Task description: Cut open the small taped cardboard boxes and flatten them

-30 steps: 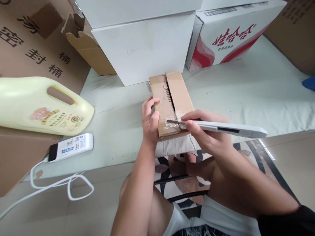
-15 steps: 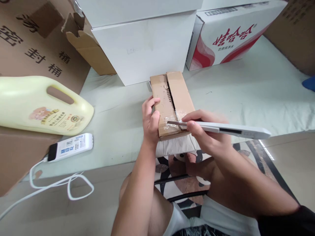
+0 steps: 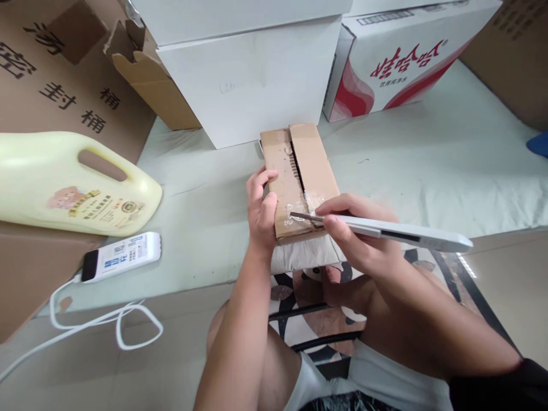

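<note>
A small brown cardboard box lies on the pale green covered surface, near its front edge. A dark gap runs between its top flaps, and clear tape covers the near end. My left hand grips the box's left side, fingers bent against it. In my right hand is a white utility knife, pinched near its front between thumb and fingers. Its bare metal blade points left across the tape beside the gap; whether it cuts in or only rests there I cannot tell.
Behind the box stand a large white box and a red-and-white carton. To the left are a pale yellow jug, a white power strip with its cord, and a big brown carton. Something blue sits far right.
The handle end of the utility knife has dipped slightly as my right hand tilted. My left hand and the cardboard box stay practically in place.
</note>
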A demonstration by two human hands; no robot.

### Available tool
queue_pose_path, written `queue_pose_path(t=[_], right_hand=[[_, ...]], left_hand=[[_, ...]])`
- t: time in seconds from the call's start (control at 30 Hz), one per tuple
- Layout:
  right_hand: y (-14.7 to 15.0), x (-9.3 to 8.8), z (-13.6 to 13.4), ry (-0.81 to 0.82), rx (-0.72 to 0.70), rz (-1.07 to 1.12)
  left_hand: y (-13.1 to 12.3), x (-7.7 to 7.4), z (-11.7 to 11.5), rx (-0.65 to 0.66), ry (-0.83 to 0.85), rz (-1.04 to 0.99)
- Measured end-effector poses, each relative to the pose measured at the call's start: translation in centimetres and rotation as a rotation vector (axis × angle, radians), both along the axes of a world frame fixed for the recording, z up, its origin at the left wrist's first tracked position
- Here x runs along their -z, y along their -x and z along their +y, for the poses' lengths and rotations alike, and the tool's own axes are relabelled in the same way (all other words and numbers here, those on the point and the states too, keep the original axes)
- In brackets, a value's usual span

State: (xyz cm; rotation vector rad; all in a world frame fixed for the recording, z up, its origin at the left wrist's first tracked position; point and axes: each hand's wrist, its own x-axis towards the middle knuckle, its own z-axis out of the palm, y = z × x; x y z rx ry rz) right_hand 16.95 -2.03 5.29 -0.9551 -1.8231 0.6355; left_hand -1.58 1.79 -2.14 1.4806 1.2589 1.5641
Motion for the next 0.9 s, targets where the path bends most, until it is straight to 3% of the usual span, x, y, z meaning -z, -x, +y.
queue_pose_path(t=[0.9], right_hand=[[0.07,0.16,-0.14,-0.012,0.004,-0.009]], left_hand=[[-0.01,0.11,0.17,0.006,-0.011,0.002]])
